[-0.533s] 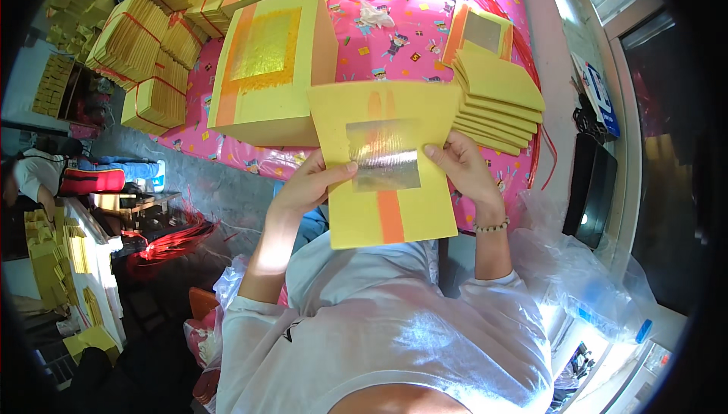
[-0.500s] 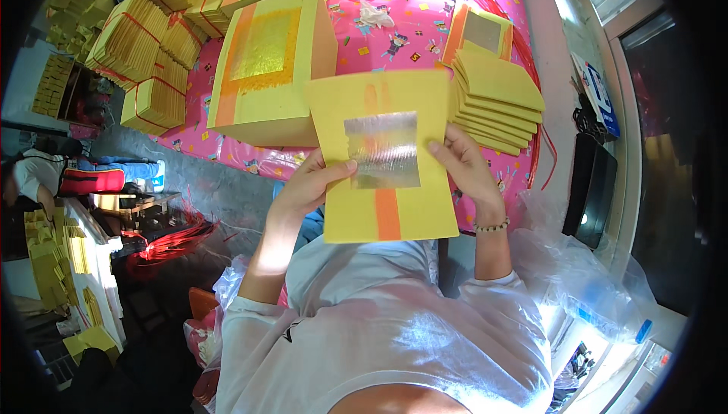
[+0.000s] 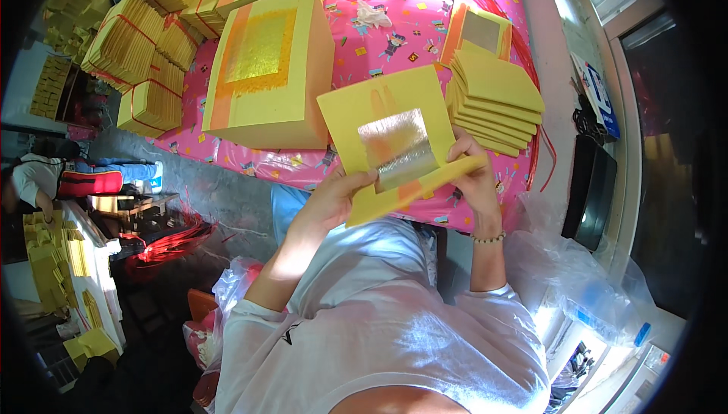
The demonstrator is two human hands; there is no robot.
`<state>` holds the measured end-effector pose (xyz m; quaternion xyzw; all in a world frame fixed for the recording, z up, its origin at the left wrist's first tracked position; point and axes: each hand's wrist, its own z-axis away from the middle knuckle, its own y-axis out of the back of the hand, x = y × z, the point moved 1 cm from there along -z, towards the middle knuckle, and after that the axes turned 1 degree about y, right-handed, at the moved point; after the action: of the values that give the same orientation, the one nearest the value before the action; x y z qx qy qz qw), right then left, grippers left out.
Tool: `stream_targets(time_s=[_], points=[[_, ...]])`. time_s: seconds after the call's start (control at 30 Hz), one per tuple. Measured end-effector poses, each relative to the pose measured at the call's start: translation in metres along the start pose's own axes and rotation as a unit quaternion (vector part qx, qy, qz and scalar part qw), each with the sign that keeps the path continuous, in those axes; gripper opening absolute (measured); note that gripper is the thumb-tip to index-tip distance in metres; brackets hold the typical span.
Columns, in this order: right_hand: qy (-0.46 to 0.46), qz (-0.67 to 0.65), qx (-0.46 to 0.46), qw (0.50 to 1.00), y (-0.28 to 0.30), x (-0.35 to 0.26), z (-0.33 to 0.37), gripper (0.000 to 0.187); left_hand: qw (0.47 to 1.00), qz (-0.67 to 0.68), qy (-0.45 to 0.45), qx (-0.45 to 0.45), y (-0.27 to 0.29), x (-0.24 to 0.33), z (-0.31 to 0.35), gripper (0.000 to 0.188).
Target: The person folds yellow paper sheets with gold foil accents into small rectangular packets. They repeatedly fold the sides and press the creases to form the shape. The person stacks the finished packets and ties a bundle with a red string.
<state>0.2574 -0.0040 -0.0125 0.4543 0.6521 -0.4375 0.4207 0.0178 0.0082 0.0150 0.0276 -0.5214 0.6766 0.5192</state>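
Observation:
A yellow sheet of joss paper (image 3: 383, 95) with a silver foil square and an orange stripe is between my two hands, in front of my chest. Its near edge is bent up and over, partly covering the foil. At the sheet's left edge, my left hand (image 3: 337, 196) grips with the thumb on the upper side. My right hand (image 3: 476, 179) is closed on the right edge at the raised fold, its fingers partly hidden by the paper. Just beyond my right hand lies a fanned pile of folded yellow papers (image 3: 500, 84).
A tall stack of yellow sheets (image 3: 315, 88) stands on the pink patterned tablecloth (image 3: 394, 42). Red-tied bundles (image 3: 125, 39) fill the far left. Red strings (image 3: 523, 42) run along the right edge. Clear plastic bags (image 3: 584, 285) hang at my right. Another person (image 3: 42, 175) works at the left.
The sheet was held flat and open. Now its near part is folded upward, the right side most, and the sheet is tilted. My left hand has moved slightly right.

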Motion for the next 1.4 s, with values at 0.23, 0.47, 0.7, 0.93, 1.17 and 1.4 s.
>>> stream_targets(time_s=[0.23, 0.47, 0.7, 0.93, 1.17, 1.4], points=[[-0.121, -0.089, 0.100, 0.984, -0.001, -0.017, 0.001, 0.043, 0.980, 0.058, -0.075, -0.173, 0.020, 0.004, -0.001, 0.076], [-0.112, 0.087, -0.002, 0.990, 0.003, -0.041, -0.007, 0.032, 0.937, -0.199, -0.077, -0.275, 0.018, 0.032, -0.020, 0.086], [-0.027, 0.290, 0.056, 0.955, -0.029, -0.055, -0.026, 0.054, 0.893, -0.375, -0.232, -0.085, 0.003, 0.004, -0.033, 0.055], [-0.038, 0.145, 0.024, 0.988, -0.033, -0.021, -0.018, 0.068, 0.916, -0.255, -0.303, -0.057, 0.028, -0.015, -0.051, 0.048], [-0.138, 0.117, -0.033, 0.983, -0.028, 0.005, -0.004, 0.050, 0.876, -0.324, -0.355, -0.036, 0.026, -0.013, -0.044, 0.045], [-0.070, 0.133, 0.062, 0.987, -0.042, 0.011, -0.005, 0.048, 0.866, -0.317, -0.388, -0.013, 0.021, -0.019, -0.045, 0.038]])
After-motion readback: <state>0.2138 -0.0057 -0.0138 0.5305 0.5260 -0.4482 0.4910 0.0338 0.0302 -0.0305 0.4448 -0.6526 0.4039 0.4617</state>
